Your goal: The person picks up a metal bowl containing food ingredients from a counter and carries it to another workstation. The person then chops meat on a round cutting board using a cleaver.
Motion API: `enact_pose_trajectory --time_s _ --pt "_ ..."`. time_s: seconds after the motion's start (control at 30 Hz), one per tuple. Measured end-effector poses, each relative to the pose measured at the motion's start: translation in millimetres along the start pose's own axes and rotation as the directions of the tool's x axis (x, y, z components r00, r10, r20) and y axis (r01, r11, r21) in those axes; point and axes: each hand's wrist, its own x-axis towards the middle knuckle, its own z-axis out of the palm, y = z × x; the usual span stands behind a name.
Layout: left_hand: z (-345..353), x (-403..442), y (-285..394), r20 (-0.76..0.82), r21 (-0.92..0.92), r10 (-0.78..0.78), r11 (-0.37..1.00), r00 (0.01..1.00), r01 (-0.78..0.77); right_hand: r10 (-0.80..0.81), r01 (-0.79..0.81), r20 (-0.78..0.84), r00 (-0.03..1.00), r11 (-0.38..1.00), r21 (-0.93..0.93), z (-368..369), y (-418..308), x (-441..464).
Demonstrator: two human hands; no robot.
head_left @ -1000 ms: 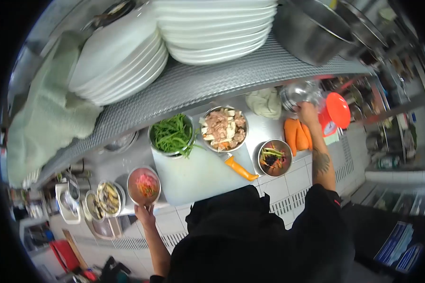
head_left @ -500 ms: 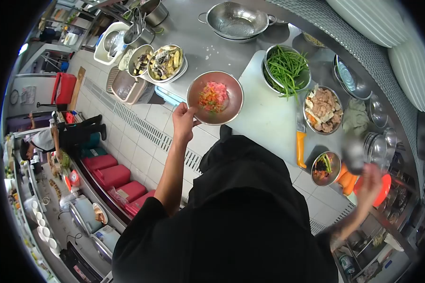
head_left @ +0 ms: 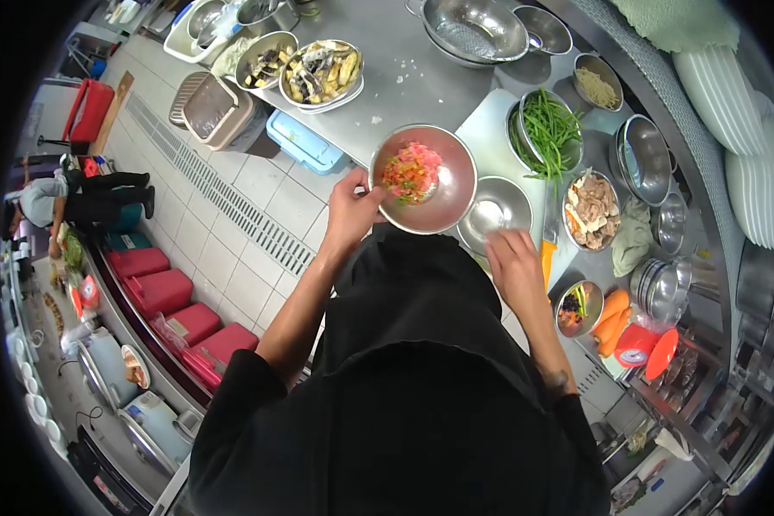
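Note:
My left hand is closed on the rim of a steel bowl that holds chopped pink, orange and green pieces. Just right of it, a bare steel bowl sits over the near edge of the white cutting board. My right hand is at this second bowl's lower rim, somewhat blurred; its fingertips meet the rim, but whether they grip it is unclear. The orange-handled knife lies on the board to the right of that hand.
Green beans, a bowl of meat pieces, a small vegetable bowl, carrots and a red scale stand rightward. Eggplant bowls are at upper left. Another person stands far left.
My right hand has come from the stacked bowls at the right to the board, where a steel bowl now sits. My left hand still holds its bowl, now beside that one.

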Motion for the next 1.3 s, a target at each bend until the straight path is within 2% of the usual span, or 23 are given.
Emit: enact_pose_trajectory --time_s 0.03,0.1,0.13,0.2,0.3,0.4,0.53,0.6,0.63,0.7,0.73,0.8,0.87,0.93,0.97,1.0,1.03,1.07,1.1,1.13,1.2,1.27,1.3 --pt "3.3 -0.1 -1.2 0.025 0.016 -0.002 1.000 1.000 0.001 -0.063 0.065 -0.043 0.997 0.997 0.046 -4.2 -7.3 16.6" --pt "10.3 -4.5 3.3 0.086 0.036 -0.015 0.999 0.996 0.012 -0.169 0.167 0.032 0.985 0.984 0.068 -2.1 -19.6 46.8" --pt "13.8 -7.3 7.9 0.132 0.063 -0.024 0.998 0.991 0.016 -0.161 0.159 0.034 0.986 0.986 0.057 2.8 -24.8 56.5" --pt "20.4 -11.7 15.5 0.176 0.016 -0.016 1.000 0.984 0.013 -0.256 0.281 0.132 0.958 0.933 -0.224 9.8 -33.5 71.2" --pt "20.4 -10.8 19.0 0.310 0.134 -0.090 0.990 0.946 0.051 -0.200 0.264 0.214 0.956 0.905 -0.335 13.9 -40.4 74.3" --pt "20.1 -15.4 26.6 0.335 0.092 -0.119 0.991 0.935 0.093 -0.226 0.310 0.267 0.937 0.890 -0.335 24.6 -26.1 67.9" --pt "24.1 -13.5 14.3 0.320 0.104 -0.131 0.989 0.938 0.103 -0.193 0.287 0.300 0.934 0.905 -0.312 29.1 -11.0 61.1" --pt "26.0 -9.1 6.1 0.301 0.143 -0.134 0.985 0.944 0.094 -0.143 0.175 0.223 0.964 0.976 -0.132 27.6 -4.9 61.4" --pt "27.5 -7.5 1.6 0.300 0.144 -0.137 0.985 0.944 0.098 -0.142 0.174 0.226 0.964 0.976 -0.130 22.4 -4.5 61.7" --pt "30.4 -5.8 -5.4 0.273 0.093 -0.076 0.994 0.959 0.052 0.027 -0.039 0.059 0.998 0.976 0.216 3.9 -7.5 63.7" --pt "31.2 -5.6 -5.9 0.273 0.095 -0.080 0.994 0.959 0.056 0.030 -0.042 0.062 0.998 0.975 0.219 -7.2 -11.6 65.3" --pt "33.0 -3.4 -4.6 0.289 0.116 -0.114 0.990 0.951 0.084 0.178 -0.183 0.047 0.983 0.917 0.355 -28.0 -18.1 67.8" --pt "34.7 0.0 -9.2 0.303 0.088 -0.119 0.991 0.946 0.096 0.229 -0.231 0.054 0.972 0.889 0.396 -32.5 -15.8 63.7" --pt "38.5 1.1 -9.5 0.319 0.062 -0.125 0.992 0.939 0.111 0.418 -0.287 -0.053 0.907 0.705 0.648 -31.0 -14.5 60.0" --pt "40.5 0.8 -8.2 0.332 0.044 -0.131 0.991 0.934 0.124 0.479 -0.362 0.050 0.876 0.587 0.724 -25.9 -10.1 58.3" --pt "42.1 0.4 -6.2 0.347 0.028 -0.137 0.990 0.928 0.136 0.490 -0.367 0.047 0.870 0.582 0.726 -18.8 -4.3 58.1" --pt "43.8 0.0 -4.4 0.358 0.037 -0.139 0.990 0.924 0.134 0.360 -0.297 -0.026 0.933 0.807 0.510 -11.3 2.4 59.2" --pt "45.3 -1.0 -2.5 0.362 0.100 -0.159 0.986 0.919 0.132 0.211 -0.192 -0.054 0.976 0.951 0.244 -6.0 6.1 57.8" --pt "47.1 0.4 -0.5 0.364 0.160 -0.175 0.979 0.915 0.124 0.290 -0.280 0.006 0.957 0.919 0.278 -5.4 4.3 58.0" --pt "49.3 3.6 1.1 0.366 0.158 -0.168 0.981 0.915 0.117 0.288 -0.276 -0.001 0.958 0.921 0.275 -10.3 5.0 59.4" --pt "47.9 -0.5 -2.7 0.385 0.110 -0.173 0.984 0.906 0.141 0.365 -0.324 -0.009 0.931 0.837 0.440 -20.4 -0.9 55.7" --pt "47.7 -0.2 -5.6 0.380 0.092 -0.168 0.985 0.910 0.143 0.350 -0.298 -0.063 0.935 0.867 0.400 -27.0 3.8 54.6" --pt "48.0 0.1 -6.4 0.379 0.075 -0.159 0.987 0.912 0.141 0.432 -0.341 -0.056 0.900 0.779 0.526 -32.1 2.7 53.5"
